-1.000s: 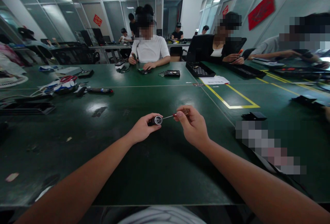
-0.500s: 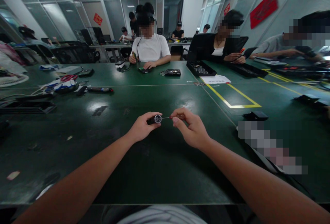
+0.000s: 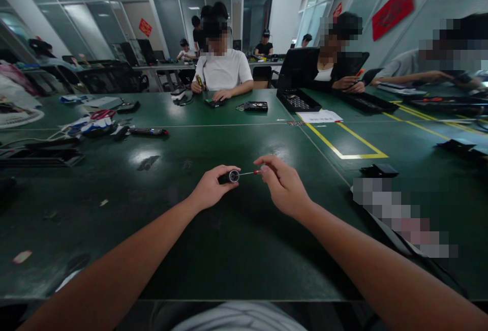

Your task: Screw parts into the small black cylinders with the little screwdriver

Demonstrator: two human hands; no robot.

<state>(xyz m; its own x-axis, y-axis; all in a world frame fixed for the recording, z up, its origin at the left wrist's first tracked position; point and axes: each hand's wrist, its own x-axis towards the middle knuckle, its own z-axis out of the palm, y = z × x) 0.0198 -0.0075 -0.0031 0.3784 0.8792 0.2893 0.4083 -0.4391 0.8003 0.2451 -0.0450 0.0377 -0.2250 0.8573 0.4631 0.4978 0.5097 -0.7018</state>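
— Two hands up over the green table [image 3: 236,249], close together. See what the left hand [image 3: 209,188] has?

— Fingers curled round a small dark cylinder [image 3: 230,176], its pale round end facing the right hand [image 3: 284,186]. Held just above the table top, near the middle of the near edge.

— And the right?

— Thumb and fingertips pinched on the red handle of a thin screwdriver [image 3: 251,173]. Its metal shaft runs level, and its tip meets the cylinder's pale end. Whether the tip is seated in anything, I cannot tell; too small from here.

— So both hands are closed on something.

— Yes, each has a firm hold, and the two are joined only through that shaft. Both forearms stretch out bare over the table.

— Further out?

— Right of the hands, a small black part [image 3: 379,170] lies flat, beside a yellow taped outline [image 3: 345,143]. Far left, a clutter of cables and red-handled scissors [image 3: 101,114], with a dark pen-like tool [image 3: 148,131] near them.

— Across the table?

— A person in a white shirt [image 3: 224,71] sits opposite, hands on small items. Another in black [image 3: 328,71] sits behind a black tray [image 3: 297,101], with a white sheet [image 3: 319,116] beside it.
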